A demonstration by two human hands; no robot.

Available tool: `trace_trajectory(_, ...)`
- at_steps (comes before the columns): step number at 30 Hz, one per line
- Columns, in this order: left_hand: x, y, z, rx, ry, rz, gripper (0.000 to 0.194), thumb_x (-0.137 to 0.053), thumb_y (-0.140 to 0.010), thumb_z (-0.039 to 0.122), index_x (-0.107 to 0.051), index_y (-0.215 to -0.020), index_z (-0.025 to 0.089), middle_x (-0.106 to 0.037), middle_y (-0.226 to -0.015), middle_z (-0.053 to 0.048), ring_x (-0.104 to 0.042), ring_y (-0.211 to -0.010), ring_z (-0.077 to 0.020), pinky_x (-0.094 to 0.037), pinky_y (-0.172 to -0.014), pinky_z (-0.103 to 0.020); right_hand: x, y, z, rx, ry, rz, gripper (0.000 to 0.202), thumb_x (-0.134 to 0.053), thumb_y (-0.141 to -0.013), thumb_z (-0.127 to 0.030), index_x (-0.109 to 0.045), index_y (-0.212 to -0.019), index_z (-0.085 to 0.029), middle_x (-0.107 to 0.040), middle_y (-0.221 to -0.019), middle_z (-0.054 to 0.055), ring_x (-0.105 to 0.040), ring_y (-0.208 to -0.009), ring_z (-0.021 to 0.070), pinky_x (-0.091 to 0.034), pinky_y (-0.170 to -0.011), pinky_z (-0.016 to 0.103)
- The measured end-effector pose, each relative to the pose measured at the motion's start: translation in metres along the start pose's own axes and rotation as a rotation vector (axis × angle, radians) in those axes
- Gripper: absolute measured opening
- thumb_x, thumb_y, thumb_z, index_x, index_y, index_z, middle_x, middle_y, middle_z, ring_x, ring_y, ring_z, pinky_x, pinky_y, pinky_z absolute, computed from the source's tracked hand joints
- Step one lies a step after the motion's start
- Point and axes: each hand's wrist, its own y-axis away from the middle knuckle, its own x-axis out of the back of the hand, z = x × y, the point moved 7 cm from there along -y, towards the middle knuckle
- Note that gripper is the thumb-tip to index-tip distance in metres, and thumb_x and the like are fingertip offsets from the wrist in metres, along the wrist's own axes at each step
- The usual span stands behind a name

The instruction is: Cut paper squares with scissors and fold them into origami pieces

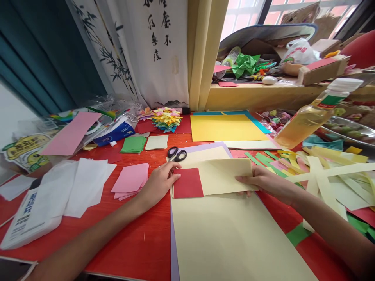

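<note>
- The table (137, 246) is red and carries everything here; its far edge meets a curtain and a windowsill.
- A big cream sheet (234, 242) runs from the near edge up the middle of the table, over a lilac sheet (174, 249) that shows along its left side.
- A yellow sheet (225, 128) lies near the far edge, well apart from both hands.
- A smaller cream sheet (225, 175) lies across the big one, mid-table, between the two hands.
- A red square (188, 183) lies at the left end of that sheet, touching it.
- The left hand (159, 181) rests flat, fingers loose, fingertips at the red square's left edge; it grips nothing.
- The right hand (263, 181) pinches the smaller cream sheet's right edge, thumb on top.
- Pink squares (130, 179) sit stacked just left of the left hand.
- Scissors (176, 154) lie closed just beyond the left hand's fingertips.
</note>
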Motion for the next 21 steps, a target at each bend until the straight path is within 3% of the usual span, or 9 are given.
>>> trace_trajectory(9,0.0010,-0.0035,-0.0018,-0.026,-0.023,0.018,0.019,-0.044,-0.084,0.027,-0.055,-0.099,0.023,-0.057,-0.083,0.000,-0.053,-0.076,-0.0142,-0.040,-0.068,-0.026,0.0002,-0.0007,-0.0001,0.031,0.031,-0.028,0.027,-0.061,-0.074,-0.031,-0.062,-0.095,-0.014,-0.065,-0.070,0.005,-0.058,-0.065,0.0170,-0.046,-0.059,0.027)
trace_trajectory(14,0.0012,-0.0034,-0.0010,-0.056,-0.027,0.016,0.019,-0.045,-0.084,0.025,-0.056,-0.100,0.024,-0.057,-0.087,0.001,-0.053,-0.077,-0.0137,-0.041,-0.070,-0.026,0.0038,-0.0029,0.0045,0.008,0.029,-0.007,0.035,-0.060,-0.074,-0.037,-0.061,-0.102,-0.016,-0.066,-0.073,0.006,-0.059,-0.066,0.0180,-0.046,-0.059,0.028)
trace_trajectory(21,0.0004,-0.0001,-0.0004,-0.082,-0.022,-0.005,0.026,-0.042,-0.085,0.025,-0.055,-0.108,0.027,-0.058,-0.104,0.000,-0.054,-0.086,-0.0149,-0.042,-0.079,-0.029,0.0036,-0.0024,0.0035,0.000,0.069,-0.001,0.037,-0.060,-0.074,-0.040,-0.060,-0.101,-0.015,-0.066,-0.074,0.007,-0.060,-0.067,0.0195,-0.047,-0.060,0.030)
